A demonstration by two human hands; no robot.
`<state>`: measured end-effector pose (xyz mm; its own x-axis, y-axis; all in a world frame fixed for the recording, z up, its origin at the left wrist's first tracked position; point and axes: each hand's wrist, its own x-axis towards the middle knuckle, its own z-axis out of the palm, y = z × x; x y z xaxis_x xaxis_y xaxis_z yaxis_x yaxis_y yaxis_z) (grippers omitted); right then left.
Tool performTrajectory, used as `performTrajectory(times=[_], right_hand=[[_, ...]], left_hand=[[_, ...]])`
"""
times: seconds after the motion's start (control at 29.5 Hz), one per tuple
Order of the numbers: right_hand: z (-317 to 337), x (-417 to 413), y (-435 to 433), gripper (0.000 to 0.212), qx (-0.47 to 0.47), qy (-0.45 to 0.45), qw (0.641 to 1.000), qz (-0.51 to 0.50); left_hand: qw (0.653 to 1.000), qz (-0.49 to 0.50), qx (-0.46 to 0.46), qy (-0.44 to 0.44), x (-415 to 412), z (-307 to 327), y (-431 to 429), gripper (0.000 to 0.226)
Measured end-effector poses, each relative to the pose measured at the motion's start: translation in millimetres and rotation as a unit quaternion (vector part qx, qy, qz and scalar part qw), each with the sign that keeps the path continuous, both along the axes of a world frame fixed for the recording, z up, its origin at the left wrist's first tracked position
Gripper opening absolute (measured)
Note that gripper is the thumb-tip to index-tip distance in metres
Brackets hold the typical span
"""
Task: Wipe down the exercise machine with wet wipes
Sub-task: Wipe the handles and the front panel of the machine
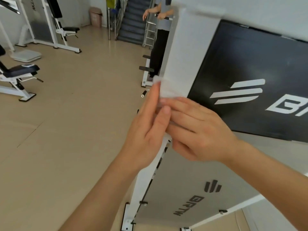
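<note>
Left hand (148,129): the fingers (155,95) are straight and held together, laid lengthwise up the left edge of the upright post (188,52) of the exercise machine (191,172). The fingertips reach the wet wipe (165,90) and press it to the post. The thumb (164,112) lies flat on the front face of the post, so the hand straddles the post's corner. Nothing is clenched.

Right hand (200,130): the fingers (180,107) are extended and close together, laid across the front face of the post and pointing toward the left hand. The fingertips touch the lower edge of the wipe, beside the left thumb. The hand is flat against the surface, not wrapped round it. Motion blur hides the finer detail of the fingertips.

Wet wipe: a small white crumpled pad on the left front corner of the post, directly above both hands, folded partly over the edge.

Machine: the long axis of the post runs upright from a bolted foot plate (127,219) on the floor (75,122) to beyond the top of the view. A dark logo panel (250,64) sits to its right at hand height, and a pale grey panel marked BRTW sits below that.

Surroundings: another person (160,30) stands behind the post, near a staircase (131,22). A padded bench (20,70) stands well apart on the left.
</note>
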<state>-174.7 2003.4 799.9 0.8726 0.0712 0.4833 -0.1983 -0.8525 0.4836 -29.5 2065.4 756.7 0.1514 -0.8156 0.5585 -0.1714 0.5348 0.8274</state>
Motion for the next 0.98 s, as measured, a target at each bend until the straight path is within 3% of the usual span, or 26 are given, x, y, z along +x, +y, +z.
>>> performTrajectory(times=[0.14, 0.27, 0.41, 0.54, 0.64, 0.68, 0.71, 0.78, 0.85, 0.88, 0.91, 0.98], right_hand=[[-11.5, -32.6, 5.9, 0.031, 0.015, -0.113, 0.992, -0.054], [-47.1, -47.6, 19.0, 0.032, 0.078, -0.205, 0.971, -0.095], [-89.5, -40.8, 32.6, 0.034, 0.175, -0.251, 0.944, -0.124], [-115.4, -18.8, 48.2, 0.035, 0.221, -0.293, 0.917, -0.154], [-133.3, -8.9, 57.5, 0.025, 0.295, -0.282, 0.900, -0.155], [-138.7, -6.4, 61.7, 0.020, 0.371, -0.282, 0.868, -0.172], [-142.9, -3.4, 65.2, 0.018, 0.477, -0.282, 0.810, -0.191], [-147.9, 8.2, 70.7, 0.024, 0.681, -0.256, 0.657, -0.197], [-148.6, 21.4, 67.4, 0.028, 0.764, -0.283, 0.552, -0.179], [-144.4, 26.0, 64.0, 0.027, 0.772, -0.317, 0.524, -0.172], [-136.8, 29.0, 60.1, 0.027, 0.763, -0.347, 0.520, -0.165], [-122.2, 27.7, 52.9, 0.030, 0.735, -0.372, 0.547, -0.148]], left_hand=[[0.990, 0.083, -0.059, -0.101, -0.6, 20.1, -26.3, 0.072], [0.970, 0.187, -0.146, -0.054, -17.4, 20.9, -47.3, 0.062], [0.972, 0.229, -0.050, -0.032, -29.8, -50.2, -34.1, 0.053], [0.978, 0.181, 0.102, -0.009, -32.1, -122.1, -13.2, 0.056], [0.985, 0.098, 0.140, 0.000, -24.6, -116.0, -6.5, 0.058], [0.986, 0.064, 0.151, 0.010, -21.1, -108.1, -4.0, 0.058], [0.986, 0.034, 0.160, 0.022, -17.8, -99.6, -1.2, 0.060], [0.982, -0.006, 0.183, 0.047, -13.1, -90.7, 3.9, 0.066], [0.971, -0.041, 0.223, 0.078, -7.8, -90.1, 9.7, 0.076], [0.966, -0.062, 0.237, 0.079, -4.0, -92.6, 13.7, 0.082], [0.965, -0.075, 0.244, 0.059, 0.6, -96.6, 17.9, 0.085], [0.965, -0.054, 0.253, -0.038, 8.1, -100.8, 26.5, 0.079]])
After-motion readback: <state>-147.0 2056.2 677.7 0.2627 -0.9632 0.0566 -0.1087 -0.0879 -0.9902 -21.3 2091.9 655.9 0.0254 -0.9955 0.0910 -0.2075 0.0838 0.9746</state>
